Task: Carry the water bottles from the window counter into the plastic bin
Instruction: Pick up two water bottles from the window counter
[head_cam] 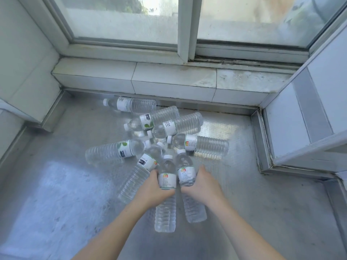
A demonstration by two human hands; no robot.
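Several clear water bottles with white caps lie in a loose pile on the metal window counter (56,184). My left hand (152,188) is closed around the labelled middle of one bottle (166,212), cap pointing away from me. My right hand (201,184) grips the bottle beside it (193,209) the same way. Another bottle (135,177) lies just left of my left hand, touching it. Further bottles lie beyond: one to the right (204,144), one to the left (110,150), two in the middle (180,124), one by the sill (131,104). No plastic bin is in view.
A tiled window sill (169,79) and a sliding window (184,27) close off the far side. A white wall corner (24,72) juts in at the left and a white cabinet panel (304,119) at the right. Raised metal edging runs along the counter's borders.
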